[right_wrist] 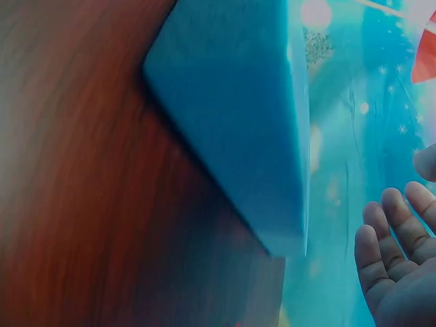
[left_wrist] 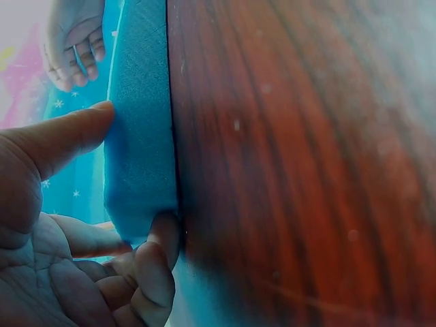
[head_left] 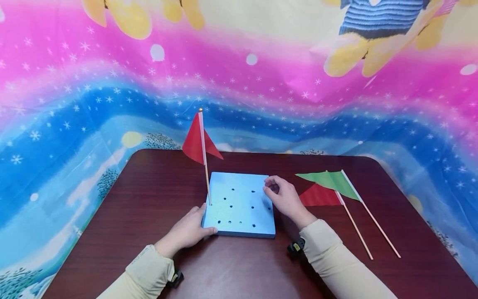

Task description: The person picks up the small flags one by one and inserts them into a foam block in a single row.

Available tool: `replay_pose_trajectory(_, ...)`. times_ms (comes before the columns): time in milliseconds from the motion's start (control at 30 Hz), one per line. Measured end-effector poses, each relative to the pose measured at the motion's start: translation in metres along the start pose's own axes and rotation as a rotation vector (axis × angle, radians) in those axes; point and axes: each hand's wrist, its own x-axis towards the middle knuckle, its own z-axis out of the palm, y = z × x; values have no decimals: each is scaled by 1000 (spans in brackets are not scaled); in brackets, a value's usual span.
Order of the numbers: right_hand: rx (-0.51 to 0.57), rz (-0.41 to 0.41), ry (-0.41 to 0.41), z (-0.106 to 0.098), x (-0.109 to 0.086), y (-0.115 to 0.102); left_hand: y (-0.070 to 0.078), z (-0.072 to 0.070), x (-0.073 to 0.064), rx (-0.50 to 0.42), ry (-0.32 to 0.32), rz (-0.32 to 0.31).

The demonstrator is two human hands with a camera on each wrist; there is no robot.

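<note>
A light blue board (head_left: 242, 181) with several small holes lies flat on the table. One red flag (head_left: 195, 143) on a thin wooden stick stands in a hole near its left edge, tilted slightly left. My left hand (head_left: 188, 228) grips the board's near left corner; in the left wrist view its thumb (left_wrist: 85, 129) lies against the board and the other fingers bend round the corner. Over the board's right side hovers my right hand (head_left: 285, 199), fingers loosely bent, with nothing in it. The right wrist view shows that palm (right_wrist: 409, 293) above the board's side (right_wrist: 225, 116).
Right of the board, a green flag (head_left: 337, 181) lies partly over another red flag (head_left: 322, 197), their sticks pointing toward the near right. All rest on a dark brown wooden table (head_left: 149, 187). A colourful printed cloth (head_left: 239, 104) hangs behind it.
</note>
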Motion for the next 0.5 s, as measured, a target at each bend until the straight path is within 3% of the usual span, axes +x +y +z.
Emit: replay_pose_trajectory(500, -82, -16, 25, -26, -6, 29, -3, 2, 1, 2, 11, 9)
